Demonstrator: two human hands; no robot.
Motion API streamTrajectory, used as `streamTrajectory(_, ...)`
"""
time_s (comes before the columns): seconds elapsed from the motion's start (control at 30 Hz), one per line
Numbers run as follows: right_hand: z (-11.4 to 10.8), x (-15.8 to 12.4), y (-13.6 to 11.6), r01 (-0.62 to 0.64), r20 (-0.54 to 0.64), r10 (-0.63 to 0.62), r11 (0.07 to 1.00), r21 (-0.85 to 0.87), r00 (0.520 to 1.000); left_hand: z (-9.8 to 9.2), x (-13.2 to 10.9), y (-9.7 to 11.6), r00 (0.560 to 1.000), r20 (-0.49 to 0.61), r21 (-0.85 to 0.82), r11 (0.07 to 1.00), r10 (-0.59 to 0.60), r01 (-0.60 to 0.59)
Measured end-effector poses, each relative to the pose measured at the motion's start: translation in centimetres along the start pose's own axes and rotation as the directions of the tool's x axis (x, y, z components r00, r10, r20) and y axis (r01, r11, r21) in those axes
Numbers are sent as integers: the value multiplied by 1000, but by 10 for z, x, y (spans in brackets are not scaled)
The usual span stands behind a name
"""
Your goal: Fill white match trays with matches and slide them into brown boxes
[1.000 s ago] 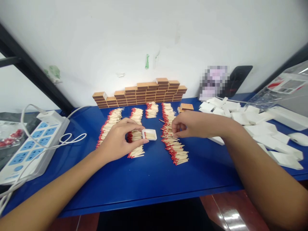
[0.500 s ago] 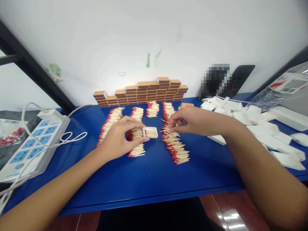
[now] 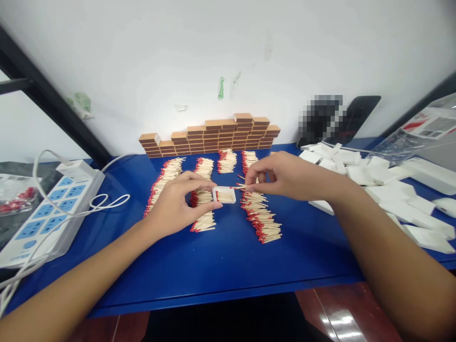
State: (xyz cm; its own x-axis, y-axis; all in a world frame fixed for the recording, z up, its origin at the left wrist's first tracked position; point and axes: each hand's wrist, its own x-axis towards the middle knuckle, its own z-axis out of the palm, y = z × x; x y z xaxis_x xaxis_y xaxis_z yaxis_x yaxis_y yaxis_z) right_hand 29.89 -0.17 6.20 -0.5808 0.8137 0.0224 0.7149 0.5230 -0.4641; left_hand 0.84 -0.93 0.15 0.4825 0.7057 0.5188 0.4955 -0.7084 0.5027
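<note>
While the left hand (image 3: 180, 198) pinches its end, the tray (image 3: 233, 197) juts rightward

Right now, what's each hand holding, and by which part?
The left hand pinches a small white tray by its left end. The right hand grips at least one match by its plain, headless end.

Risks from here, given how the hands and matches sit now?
1. The match pinched in the right hand sits at the rim of the small white tray; it might snag there or drop outside.
2. The left hand grips the tray by its end, so a bump could tip it and spill the matches inside.
3. The right hand's fingers are close to the right-hand match row; a low sweep might scatter it.
</note>
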Motion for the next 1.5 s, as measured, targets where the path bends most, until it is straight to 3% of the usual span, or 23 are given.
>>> streamTrajectory(0.57,21,7,-9,103,-45,-97,982,157,994,1,1,2,999,-14,-31,999,-39,38)
streamTrajectory(0.87,20,7,-11,204,-157,-188,975,91,969,1,1,3,999,-39,-39,999,-15,14)
streamTrajectory(1.5,22,8,-12,123,-130,-106,984,129,986,1,1,2,999,-50,-42,999,-19,17)
